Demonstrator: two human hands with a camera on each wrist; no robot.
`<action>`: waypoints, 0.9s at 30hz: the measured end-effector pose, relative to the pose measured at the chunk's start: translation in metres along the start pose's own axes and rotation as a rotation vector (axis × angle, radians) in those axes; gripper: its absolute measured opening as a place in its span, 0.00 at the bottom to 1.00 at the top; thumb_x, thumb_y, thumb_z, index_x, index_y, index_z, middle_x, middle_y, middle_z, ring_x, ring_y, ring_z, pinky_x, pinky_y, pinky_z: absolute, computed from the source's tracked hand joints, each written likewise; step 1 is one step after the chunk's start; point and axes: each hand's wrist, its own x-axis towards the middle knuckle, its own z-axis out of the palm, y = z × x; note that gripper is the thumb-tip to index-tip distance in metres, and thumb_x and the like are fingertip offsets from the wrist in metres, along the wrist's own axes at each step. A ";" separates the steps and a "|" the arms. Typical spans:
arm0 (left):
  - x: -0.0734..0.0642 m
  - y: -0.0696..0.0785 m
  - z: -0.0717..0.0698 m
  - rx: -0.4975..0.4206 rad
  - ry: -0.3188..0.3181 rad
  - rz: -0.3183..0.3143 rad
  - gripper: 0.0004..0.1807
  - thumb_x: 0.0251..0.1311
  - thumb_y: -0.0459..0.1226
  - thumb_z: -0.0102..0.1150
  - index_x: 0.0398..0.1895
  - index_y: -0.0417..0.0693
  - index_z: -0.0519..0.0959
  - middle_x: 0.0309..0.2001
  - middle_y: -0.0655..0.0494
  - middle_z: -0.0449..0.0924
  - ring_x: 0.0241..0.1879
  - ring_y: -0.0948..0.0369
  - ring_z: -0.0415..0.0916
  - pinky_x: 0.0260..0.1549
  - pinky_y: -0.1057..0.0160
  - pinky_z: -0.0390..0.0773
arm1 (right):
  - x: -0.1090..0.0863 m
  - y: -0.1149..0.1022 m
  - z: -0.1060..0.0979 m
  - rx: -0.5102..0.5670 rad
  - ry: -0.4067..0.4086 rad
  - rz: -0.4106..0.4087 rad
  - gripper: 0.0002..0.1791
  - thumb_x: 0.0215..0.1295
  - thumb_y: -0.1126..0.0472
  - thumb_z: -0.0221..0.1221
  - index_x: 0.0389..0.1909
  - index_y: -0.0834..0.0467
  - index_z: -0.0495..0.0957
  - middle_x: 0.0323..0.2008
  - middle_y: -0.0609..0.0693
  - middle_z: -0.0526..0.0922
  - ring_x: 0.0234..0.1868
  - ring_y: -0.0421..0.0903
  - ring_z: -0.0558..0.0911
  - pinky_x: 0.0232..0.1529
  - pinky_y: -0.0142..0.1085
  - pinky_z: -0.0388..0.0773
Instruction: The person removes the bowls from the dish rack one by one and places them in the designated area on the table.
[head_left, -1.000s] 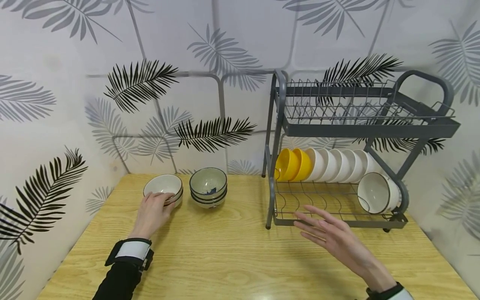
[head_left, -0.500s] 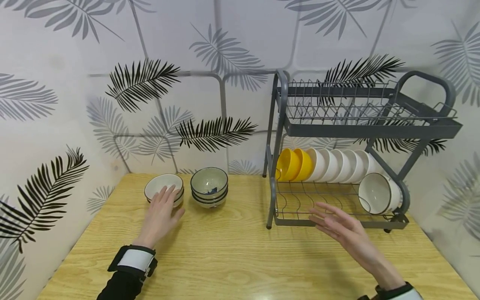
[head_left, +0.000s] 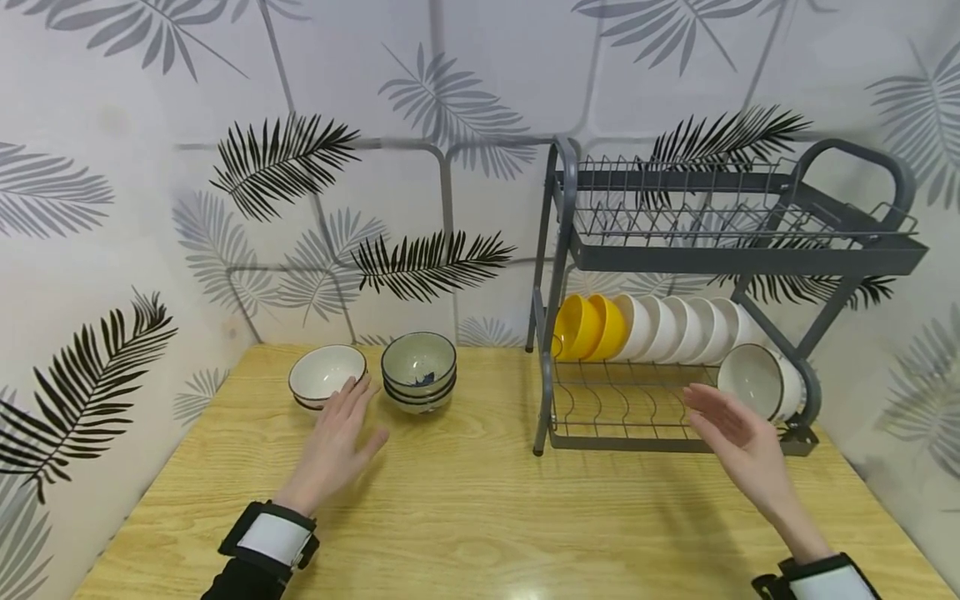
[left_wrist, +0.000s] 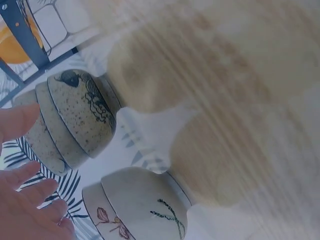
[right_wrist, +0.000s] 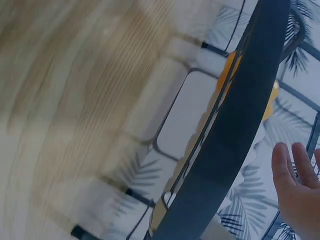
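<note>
A short stack of white bowls point(head_left: 318, 375) with dark rims sits at the back left of the wooden table. My left hand point(head_left: 333, 450) is empty, and its extended fingers overlap the near right side of that stack. Beside it stands a stack of grey-green bowls point(head_left: 417, 367) with blue motifs. In the left wrist view, floral sprigs show on the white bowl point(left_wrist: 145, 200). My right hand point(head_left: 750, 458), fingers together and thumb apart, holds nothing before the dish rack point(head_left: 630, 444). It partly covers a large white bowl point(head_left: 750, 379) lying on its side in the rack.
Two yellow bowls point(head_left: 577, 329) and several white bowls point(head_left: 678, 331) stand on edge in a row along the back of the lower tier. The upper tier point(head_left: 750, 259) juts out above them. A leaf-patterned wall point(head_left: 480, 100) rises directly behind the table point(head_left: 480, 517).
My left hand has drawn off the white bowls' rim, toward me and to the right, its fingers spreading. The right hand has moved right, in front of the large bowl.
</note>
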 end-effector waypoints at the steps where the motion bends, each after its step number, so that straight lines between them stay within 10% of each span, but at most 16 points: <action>1: 0.000 0.001 0.000 -0.002 0.003 0.009 0.37 0.60 0.40 0.61 0.68 0.32 0.61 0.70 0.36 0.57 0.69 0.41 0.49 0.67 0.38 0.52 | 0.001 0.002 -0.002 -0.038 0.028 -0.008 0.20 0.64 0.73 0.56 0.58 0.70 0.72 0.51 0.39 0.78 0.50 0.29 0.76 0.48 0.14 0.71; 6: -0.003 0.003 0.002 -0.007 0.000 0.058 0.36 0.59 0.40 0.62 0.67 0.32 0.63 0.70 0.36 0.57 0.69 0.41 0.50 0.67 0.39 0.52 | 0.008 0.011 -0.016 -0.239 0.140 0.004 0.22 0.63 0.70 0.59 0.58 0.67 0.74 0.54 0.51 0.78 0.54 0.42 0.77 0.45 0.10 0.66; 13: -0.007 0.006 0.005 -0.018 -0.002 0.098 0.34 0.57 0.38 0.64 0.65 0.32 0.65 0.70 0.37 0.57 0.69 0.41 0.49 0.66 0.38 0.53 | 0.025 0.027 -0.030 -0.374 0.261 -0.106 0.22 0.53 0.74 0.60 0.52 0.70 0.76 0.54 0.69 0.75 0.56 0.69 0.70 0.51 0.68 0.65; 27: -0.014 0.008 0.006 -0.098 -0.038 0.183 0.35 0.55 0.39 0.65 0.66 0.36 0.66 0.70 0.37 0.57 0.69 0.43 0.50 0.66 0.38 0.53 | 0.042 0.058 -0.044 -0.565 0.210 -0.197 0.27 0.47 0.76 0.60 0.54 0.73 0.72 0.58 0.74 0.68 0.60 0.72 0.63 0.60 0.69 0.58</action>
